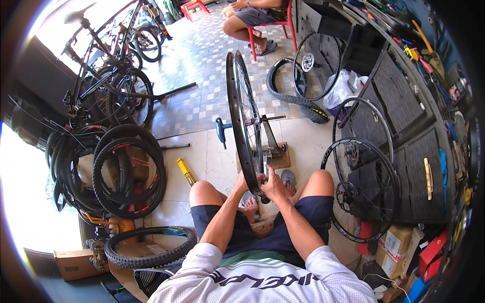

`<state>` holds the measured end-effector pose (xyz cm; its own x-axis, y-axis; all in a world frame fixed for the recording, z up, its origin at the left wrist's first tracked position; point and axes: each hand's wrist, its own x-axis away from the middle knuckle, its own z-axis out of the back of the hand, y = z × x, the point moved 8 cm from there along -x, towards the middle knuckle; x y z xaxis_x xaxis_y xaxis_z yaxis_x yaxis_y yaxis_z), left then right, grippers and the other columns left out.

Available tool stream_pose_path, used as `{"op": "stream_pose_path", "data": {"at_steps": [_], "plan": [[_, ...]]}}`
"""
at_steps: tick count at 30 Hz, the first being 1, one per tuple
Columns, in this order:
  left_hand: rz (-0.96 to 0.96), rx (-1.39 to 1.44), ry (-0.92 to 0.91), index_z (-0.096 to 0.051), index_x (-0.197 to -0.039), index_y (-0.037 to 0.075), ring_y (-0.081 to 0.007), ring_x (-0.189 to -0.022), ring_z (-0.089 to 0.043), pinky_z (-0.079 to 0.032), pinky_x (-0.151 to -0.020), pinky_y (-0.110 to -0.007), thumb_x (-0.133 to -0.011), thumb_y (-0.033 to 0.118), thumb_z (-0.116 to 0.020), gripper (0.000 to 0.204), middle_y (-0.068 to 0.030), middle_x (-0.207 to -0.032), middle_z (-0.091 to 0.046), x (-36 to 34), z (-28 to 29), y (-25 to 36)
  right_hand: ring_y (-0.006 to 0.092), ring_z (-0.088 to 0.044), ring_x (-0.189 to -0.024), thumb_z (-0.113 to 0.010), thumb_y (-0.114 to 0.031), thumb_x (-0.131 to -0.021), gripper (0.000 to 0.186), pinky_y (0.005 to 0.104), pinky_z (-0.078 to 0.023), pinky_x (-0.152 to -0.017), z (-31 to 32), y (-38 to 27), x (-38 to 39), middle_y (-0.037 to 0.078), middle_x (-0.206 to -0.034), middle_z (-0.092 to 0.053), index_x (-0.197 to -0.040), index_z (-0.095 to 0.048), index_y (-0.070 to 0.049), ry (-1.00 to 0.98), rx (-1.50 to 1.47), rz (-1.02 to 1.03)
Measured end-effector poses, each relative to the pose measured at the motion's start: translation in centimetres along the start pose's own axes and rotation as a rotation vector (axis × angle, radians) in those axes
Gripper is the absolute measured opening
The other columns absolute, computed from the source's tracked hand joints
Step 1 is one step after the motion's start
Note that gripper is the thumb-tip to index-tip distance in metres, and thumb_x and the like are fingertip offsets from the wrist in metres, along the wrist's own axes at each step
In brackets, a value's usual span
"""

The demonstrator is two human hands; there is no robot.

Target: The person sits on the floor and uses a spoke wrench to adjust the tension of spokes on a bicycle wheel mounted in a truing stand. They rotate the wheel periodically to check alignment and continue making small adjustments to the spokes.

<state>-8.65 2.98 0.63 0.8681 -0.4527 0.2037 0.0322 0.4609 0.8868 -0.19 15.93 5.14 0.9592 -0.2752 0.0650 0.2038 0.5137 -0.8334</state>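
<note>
A bare bicycle wheel (233,108) with a black rim stands upright in front of me, its axle carried by a truing stand (273,137) on a wooden base. My left hand (243,183) is at the near lower part of the rim, on its left side, fingers closed against it and partly hidden. On the other side, my right hand (274,186) is closed by the spokes with its index finger pointing up; whatever small thing it pinches is too small to make out. A blue-handled tool (221,132) stands left of the wheel.
A yellow tool or box (186,171) lies by my left knee. Stacked tires (146,131) and parked bicycles (129,96) fill the left. Spoked wheels (356,192) lean on dark cabinets (411,166) at right. A person (252,17) sits on a red chair (291,30) ahead.
</note>
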Motion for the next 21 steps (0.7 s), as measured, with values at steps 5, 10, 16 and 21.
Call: {"op": "stream_pose_path", "data": {"at_steps": [5, 10, 16, 21], "plan": [[-0.162, 0.07, -0.031, -0.052, -0.066, 0.008, -0.0082, -0.047, -0.05, -0.036, -0.041, -0.026, -0.085, 0.042, -0.075, 0.045, -0.0002, -0.056, -0.054, 0.3, -2.4, 5.0, 0.0332, -0.068, -0.087, -0.074, -0.03, -0.077, 0.074, 0.0413, -0.052, -0.077, 1.3, 2.2, -0.1, 0.018, -0.096, -0.069, -0.139, -0.042, -0.007, 0.045, 0.098, -0.018], [0.226, 0.621, 0.222, -0.058, -0.076, 0.006, -0.0089, -0.047, -0.048, -0.036, -0.041, -0.027, -0.088, 0.053, -0.067, 0.049, -0.0008, -0.059, -0.056, 1.3, -2.5, 1.2, 0.0229, -0.066, -0.086, -0.067, -0.017, -0.086, 0.055, 0.0351, -0.051, -0.077, 0.5, 3.4, 0.2, 0.016, -0.098, -0.069, -0.134, -0.045, -0.005, -0.169, -0.343, -0.088], [0.163, 0.629, -0.027, -0.059, -0.124, 0.0, -0.0126, -0.086, -0.062, -0.052, -0.071, -0.027, -0.094, 0.029, -0.06, 0.041, -0.0053, -0.103, -0.066, -0.2, -3.0, -5.7, 0.0113, -0.063, -0.082, -0.055, -0.005, -0.094, 0.033, 0.0258, -0.05, -0.073, -3.2, 1.8, 0.1, 0.007, -0.094, -0.067, -0.126, -0.049, 0.002, -0.376, -0.912, -0.19], [0.033, 0.461, -0.16, -0.049, -0.133, -0.002, -0.0147, -0.092, -0.065, -0.054, -0.079, -0.027, -0.089, 0.02, -0.069, 0.053, -0.0083, -0.107, -0.066, -0.7, -4.0, -6.1, 0.0086, -0.059, -0.088, -0.06, -0.011, -0.094, 0.028, 0.0239, -0.048, -0.077, -3.1, 2.7, 0.4, 0.005, -0.1, -0.067, -0.12, -0.057, 0.001, -0.471, -0.978, -0.293]]}}
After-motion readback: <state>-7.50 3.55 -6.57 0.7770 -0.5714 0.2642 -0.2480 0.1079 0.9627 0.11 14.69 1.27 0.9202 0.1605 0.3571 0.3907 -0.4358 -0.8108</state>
